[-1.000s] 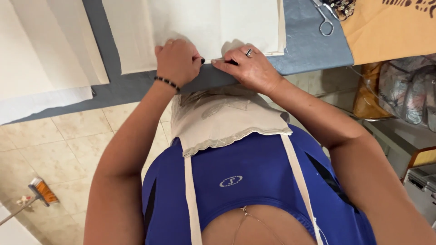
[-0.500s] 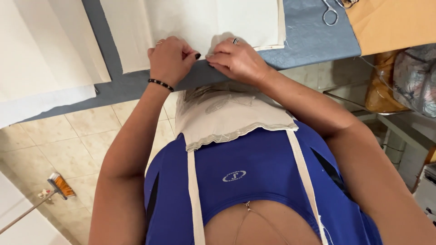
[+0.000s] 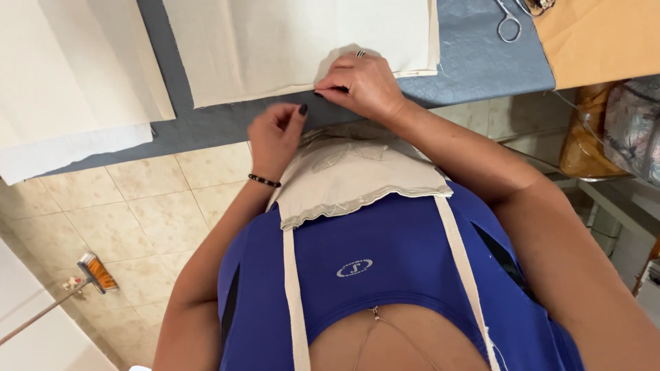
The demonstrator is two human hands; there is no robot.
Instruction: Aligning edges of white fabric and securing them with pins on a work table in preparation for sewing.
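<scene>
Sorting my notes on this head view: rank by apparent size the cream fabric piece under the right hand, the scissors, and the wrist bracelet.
1. Cream fabric piece
2. Scissors, partly cut off at the frame edge
3. Bracelet; its rank against the scissors is unsure.

Right hand [image 3: 361, 86] lay knuckles up, fingers bent, thumb and forefinger tips pressed together in a pinch at its left side; a ring sat on one finger. Right forearm ran down and to the right, elbow bent. Left hand [image 3: 275, 134] was held lower, just apart from the right, fingers loosely curled inward, dark-nailed tip raised, grasping nothing visible. A dark beaded band circled the left wrist. Left forearm dropped steeply toward the body.
</scene>
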